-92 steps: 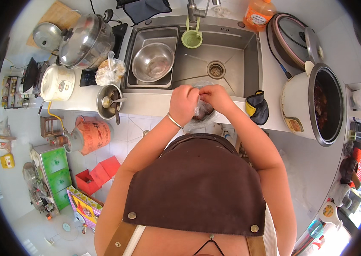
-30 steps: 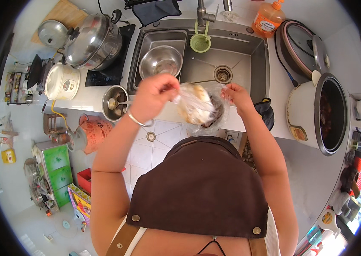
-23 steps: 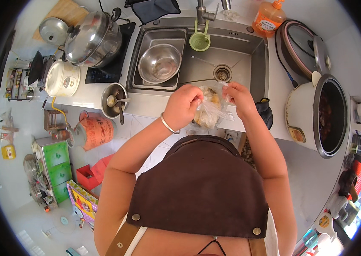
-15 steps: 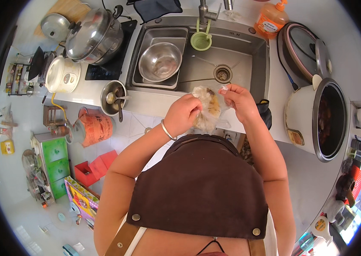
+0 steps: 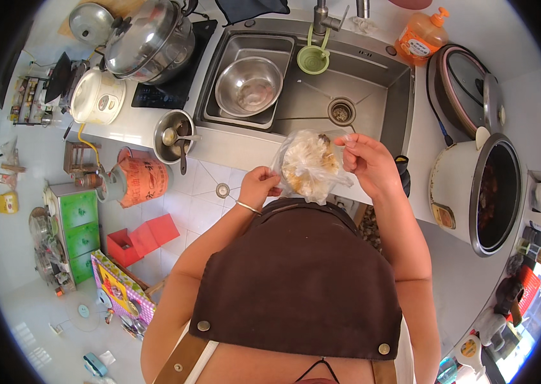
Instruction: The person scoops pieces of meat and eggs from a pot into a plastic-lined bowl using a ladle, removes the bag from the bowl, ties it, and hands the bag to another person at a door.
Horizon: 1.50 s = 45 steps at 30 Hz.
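Note:
A clear plastic bag (image 5: 309, 168) with pale and yellowish-brown contents lies between my hands, over the counter edge in front of the sink. My left hand (image 5: 262, 187), with a bangle at the wrist, pinches the bag's left edge. Thumb and fingers of my right hand (image 5: 369, 165) pinch the bag at its upper right. What exactly is in the bag is blurred by the crumpled film.
Beyond the bag is the steel sink (image 5: 373, 86), with a metal bowl (image 5: 249, 87) in its left part and a green strainer (image 5: 313, 59) under the tap. A ladle bowl (image 5: 173, 147) stands left; a large open cooker (image 5: 456, 192) stands right.
My left hand has moved left and down, and the bag is spread wider between my hands. My right hand has shifted slightly right and down. The whole view has shifted a little.

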Available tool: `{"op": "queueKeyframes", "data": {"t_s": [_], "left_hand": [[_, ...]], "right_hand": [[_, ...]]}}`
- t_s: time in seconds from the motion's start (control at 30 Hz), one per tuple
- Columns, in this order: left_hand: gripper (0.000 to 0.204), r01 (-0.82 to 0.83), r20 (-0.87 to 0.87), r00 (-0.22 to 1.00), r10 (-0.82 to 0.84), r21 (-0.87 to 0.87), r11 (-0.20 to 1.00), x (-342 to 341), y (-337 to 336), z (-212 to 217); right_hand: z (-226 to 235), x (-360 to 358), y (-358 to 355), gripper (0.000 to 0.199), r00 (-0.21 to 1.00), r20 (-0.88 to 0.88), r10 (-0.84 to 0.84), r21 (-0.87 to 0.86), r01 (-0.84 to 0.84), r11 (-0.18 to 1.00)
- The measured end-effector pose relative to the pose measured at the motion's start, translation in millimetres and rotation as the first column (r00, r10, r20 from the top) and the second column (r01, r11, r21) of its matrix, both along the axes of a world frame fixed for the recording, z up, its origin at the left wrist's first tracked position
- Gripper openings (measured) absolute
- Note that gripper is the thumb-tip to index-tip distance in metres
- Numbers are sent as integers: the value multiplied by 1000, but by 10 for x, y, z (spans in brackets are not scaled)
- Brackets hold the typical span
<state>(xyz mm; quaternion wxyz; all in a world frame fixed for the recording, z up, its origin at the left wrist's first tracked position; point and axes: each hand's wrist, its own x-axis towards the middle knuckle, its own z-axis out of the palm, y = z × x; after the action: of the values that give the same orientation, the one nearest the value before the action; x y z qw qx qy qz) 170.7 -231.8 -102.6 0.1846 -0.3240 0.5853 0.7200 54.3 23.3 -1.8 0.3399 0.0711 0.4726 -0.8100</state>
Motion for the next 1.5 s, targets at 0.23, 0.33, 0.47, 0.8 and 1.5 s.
{"op": "queueKeyframes", "data": {"t_s": [0.23, 0.33, 0.47, 0.8, 1.5], "left_hand": [[9, -20, -193, 981, 31, 56, 998, -48, 46, 794], [4, 20, -215, 976, 23, 195, 981, -190, 76, 1085], [14, 76, -194, 981, 26, 498, 864, -360, 107, 1388], [43, 247, -417, 901, -121, 263, 933, -332, 434, 1461], [74, 342, 91, 893, -442, 502, 795, -630, -289, -365]], "right_hand": [[126, 90, 35, 15, 998, -39, 41, 131, -36, 991], [201, 151, -9, 16, 988, -98, 122, 169, -104, 980], [208, 160, 2, 22, 996, -87, 0, -18, -1, 1000], [272, 276, -346, 16, 927, -230, 298, 334, -212, 918], [1060, 531, -651, 20, 929, -144, -341, 29, 349, 937]]}}
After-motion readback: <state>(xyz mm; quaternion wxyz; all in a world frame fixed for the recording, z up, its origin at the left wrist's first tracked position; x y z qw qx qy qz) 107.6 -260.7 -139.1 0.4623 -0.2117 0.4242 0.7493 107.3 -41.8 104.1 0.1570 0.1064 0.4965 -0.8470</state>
